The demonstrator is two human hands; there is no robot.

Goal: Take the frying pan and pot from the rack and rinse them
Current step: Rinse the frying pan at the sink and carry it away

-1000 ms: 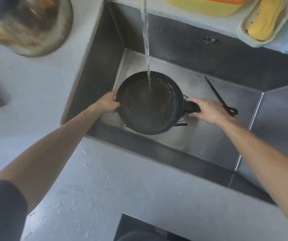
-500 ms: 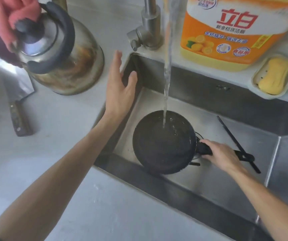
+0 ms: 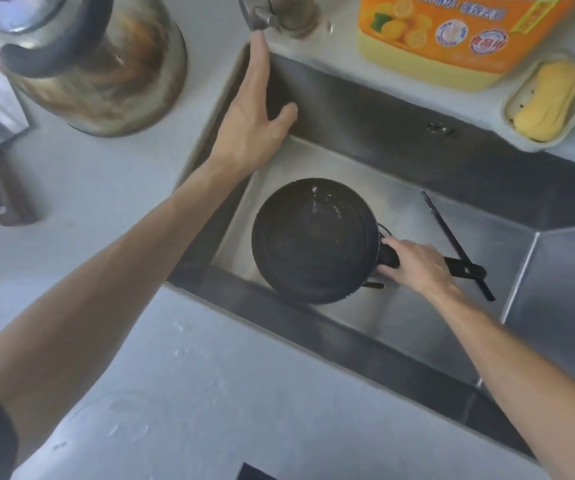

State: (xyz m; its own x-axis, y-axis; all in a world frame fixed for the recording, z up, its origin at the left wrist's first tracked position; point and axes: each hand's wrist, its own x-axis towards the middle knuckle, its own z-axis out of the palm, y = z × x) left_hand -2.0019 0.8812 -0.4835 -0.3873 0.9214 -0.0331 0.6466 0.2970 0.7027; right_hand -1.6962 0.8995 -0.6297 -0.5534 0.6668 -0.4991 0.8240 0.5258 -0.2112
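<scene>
Left hand [image 3: 251,123]: fingers stretched straight, tip touching tap lever [image 3: 252,16].
Right hand [image 3: 417,268]: curled around frying pan [image 3: 314,240] handle.
Pan: held in sink [image 3: 400,109].

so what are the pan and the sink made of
The round black frying pan looks like dark coated metal, dull and matte, though the coating cannot be confirmed. The grey rectangular sink looks like brushed stainless steel, with a soft sheen and sharply folded walls.

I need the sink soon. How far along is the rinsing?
Done: the frying pan sits in the sink, wet inside. In hand: the right hand grips its handle, while the left hand reaches to the tap lever. Left: the pot, not in view.
</scene>
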